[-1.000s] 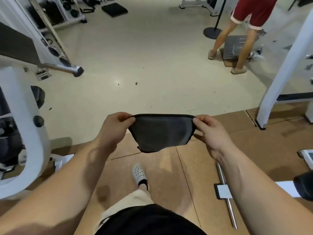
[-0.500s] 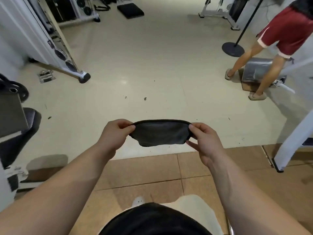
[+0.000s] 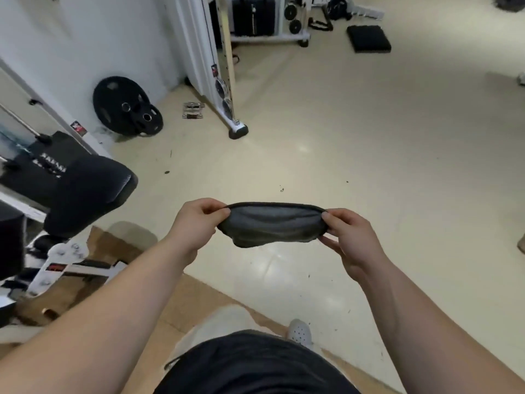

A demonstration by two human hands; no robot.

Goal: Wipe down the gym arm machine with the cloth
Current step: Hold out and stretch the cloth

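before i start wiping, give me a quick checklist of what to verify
1. Grip on the cloth: left hand and right hand each pinch one end: ok.
2. Cloth spread flat for wiping: it sags, bunched, between the hands: not ok.
3. Cloth against the machine: it hangs in the air over the floor, apart from the black pad: not ok.
4. Machine straight ahead: the black pad sits at the left edge of the view: not ok.
5. Cloth clean or damp: cannot tell.
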